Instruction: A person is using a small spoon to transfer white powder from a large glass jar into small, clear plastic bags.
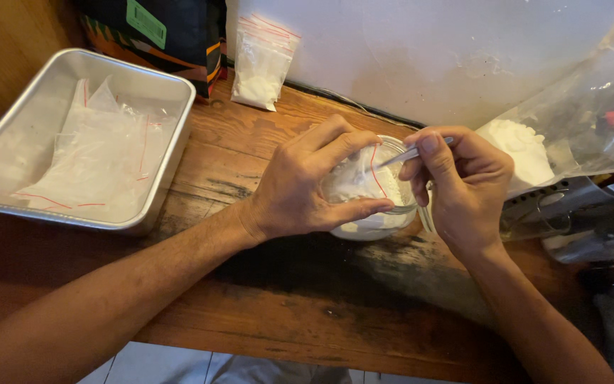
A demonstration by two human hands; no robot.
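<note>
**Powder going into a small bag, several bags already lying in the tray**

On the worn wooden tabletop (286, 313), the left hand (300, 188) wraps around a small clear plastic bag of white powder (364, 188) held over a glass bowl (392, 213). The right hand (463, 188) pinches a slim metal spoon (410, 153) dipped into it. Farther left, a rectangular metal tray (172, 142) holds red-striped clear bags (101, 156). Against the wall leans one filled small bag (259, 67); a large clear bag of white powder (534, 149) sits right.

glass jar (381, 213) half behind hands, big bag (570, 128) cut off right
</note>
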